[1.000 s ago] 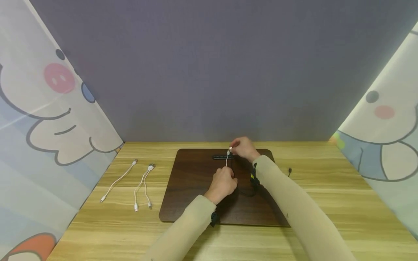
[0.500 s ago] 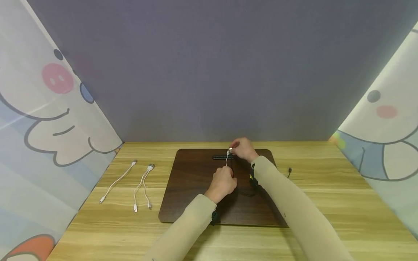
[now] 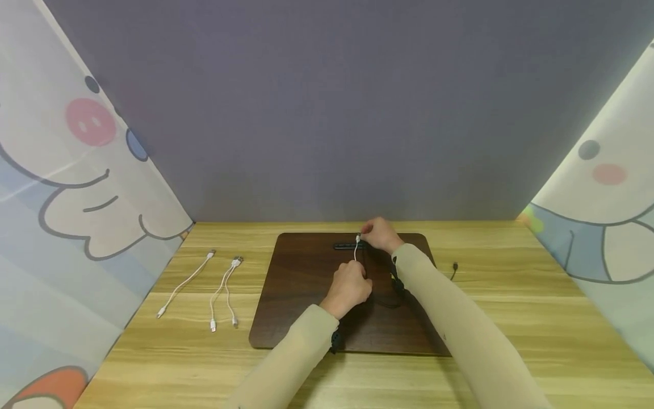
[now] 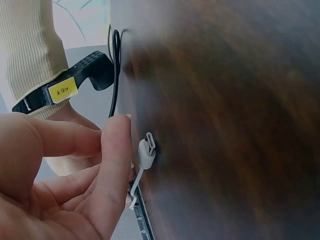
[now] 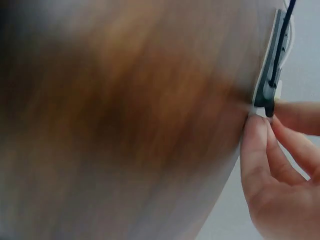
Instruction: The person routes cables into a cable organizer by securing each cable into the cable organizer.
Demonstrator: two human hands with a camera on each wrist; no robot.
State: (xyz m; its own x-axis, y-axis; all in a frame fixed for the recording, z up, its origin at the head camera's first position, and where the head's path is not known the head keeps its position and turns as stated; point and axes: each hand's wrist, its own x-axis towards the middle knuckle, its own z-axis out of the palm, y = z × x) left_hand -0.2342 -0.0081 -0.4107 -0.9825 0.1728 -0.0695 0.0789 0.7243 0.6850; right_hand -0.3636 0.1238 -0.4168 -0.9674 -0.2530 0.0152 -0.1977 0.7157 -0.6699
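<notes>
Ribbed, cream-coloured long sleeves (image 4: 27, 42) are showing; around the right cuff (image 4: 50, 70), a black strap (image 4: 38, 100) is carrying a yellow label (image 4: 63, 91) with dark lettering.

Three cameras on me, each catching the strip (image 3: 341, 246).
From my head I look forward and down, farthest back, taking in the bench (image 3: 562, 341), board (image 3: 296, 295), grey wall (image 3: 327, 113), my left hand (image 3: 347, 288) and my right hand (image 3: 380, 234); my left wrist's view sits close, turned sideways, looking along the board past my fingers (image 4: 116, 145) to my right sleeve (image 4: 30, 45); my right wrist's view, also close, is mostly blurred board, the strip at upper right.
</notes>
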